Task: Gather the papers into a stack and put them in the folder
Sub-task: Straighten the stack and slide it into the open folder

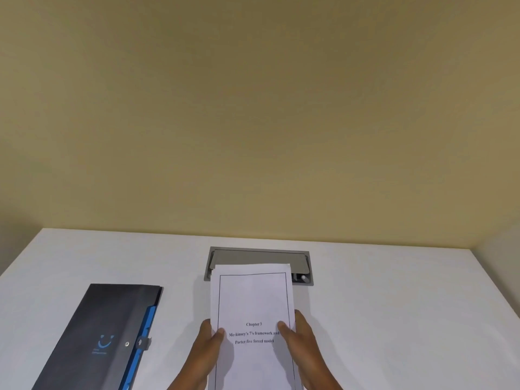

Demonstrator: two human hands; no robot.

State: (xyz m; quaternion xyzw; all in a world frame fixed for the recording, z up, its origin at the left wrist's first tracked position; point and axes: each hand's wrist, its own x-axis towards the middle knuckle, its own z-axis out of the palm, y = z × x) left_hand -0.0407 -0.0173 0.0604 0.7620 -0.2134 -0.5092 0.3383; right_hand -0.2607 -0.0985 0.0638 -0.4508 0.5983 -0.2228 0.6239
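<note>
A stack of white printed papers (253,302) stands roughly upright at the bottom centre, its top sheet reading "Chapter 3". My left hand (206,353) grips its left edge with the thumb on the front sheet. My right hand (301,344) grips the right edge the same way. The sheets look squared together, and their lower end is cut off by the frame. A dark grey folder (107,333) with a blue edge and a snap button lies closed on the table to the left, apart from both hands.
The white table (394,305) meets a beige wall at the back. A grey cable hatch (259,256) is set into the table behind the papers, partly hidden by them. Bare tabletop stretches to the right of my hands.
</note>
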